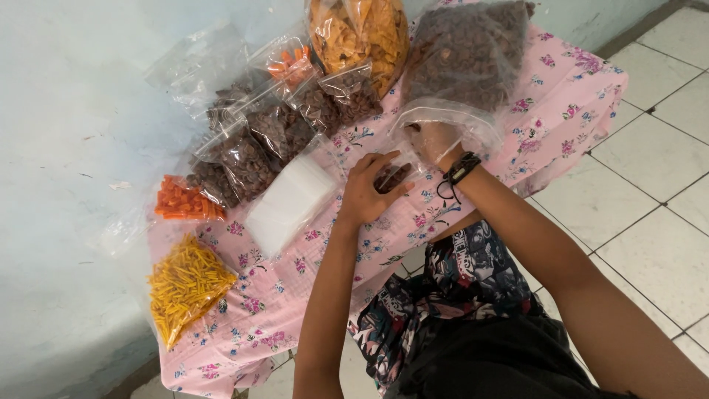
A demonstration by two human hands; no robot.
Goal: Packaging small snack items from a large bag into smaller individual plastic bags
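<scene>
- Two hands of mine work over the pink floral tablecloth (473, 185).
- My left hand (367, 193) curls its fingers round a small clear bag (395, 176) holding a few brown pieces, just beside the white stack of empty bags (288, 203).
- My right hand (437, 140) sits inside the mouth of the big bag of brown snacks (465, 59); through the plastic I cannot tell how far it is closed.
- Filled small brown packets (273, 137) lie near the wall.

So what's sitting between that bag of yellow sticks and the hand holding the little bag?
In the head view, a stack of empty clear bags lies on the pink cloth between the bag of yellow sticks and the left hand.
</scene>
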